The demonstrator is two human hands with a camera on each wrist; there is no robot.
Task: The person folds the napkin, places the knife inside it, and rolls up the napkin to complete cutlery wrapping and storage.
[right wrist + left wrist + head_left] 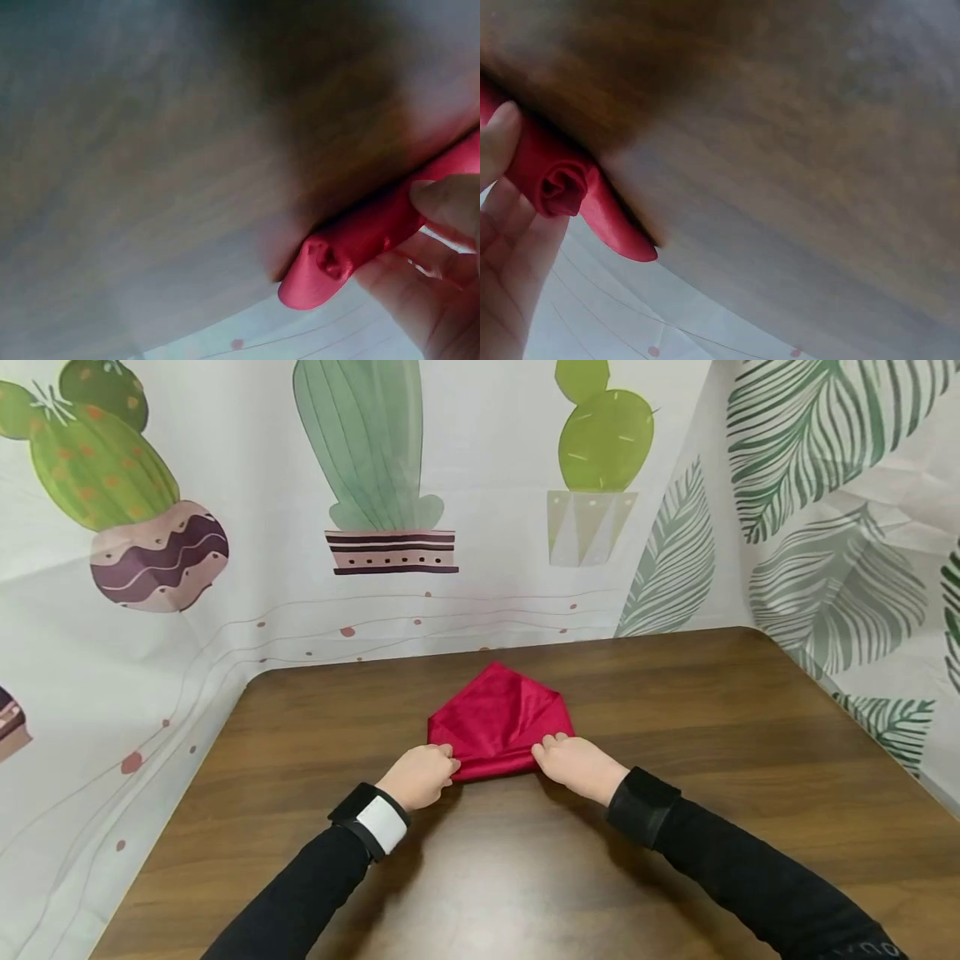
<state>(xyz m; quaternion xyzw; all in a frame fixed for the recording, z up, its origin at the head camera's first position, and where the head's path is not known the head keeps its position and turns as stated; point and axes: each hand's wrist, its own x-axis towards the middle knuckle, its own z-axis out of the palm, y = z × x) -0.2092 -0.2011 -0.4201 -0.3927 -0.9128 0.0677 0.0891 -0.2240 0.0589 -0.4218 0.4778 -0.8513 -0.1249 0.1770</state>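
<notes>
A shiny red cloth [498, 714] lies on the wooden table, its near edge rolled into a tube and its far part flat, coming to a point. My left hand [422, 775] grips the left end of the roll, and my right hand [581, 767] grips the right end. In the left wrist view, the thumb and fingers pinch the rolled cloth [562, 187], whose spiral end shows. The right wrist view has the thumb on one side of the roll [367, 232] and fingers on the other. The fingertips under the cloth are partly hidden.
The brown wooden table [300, 718] has rounded far corners. Behind it and at its sides hangs a white cloth backdrop [495, 585] printed with cacti and leaves. Black bands [643, 806] circle both wrists, over black sleeves.
</notes>
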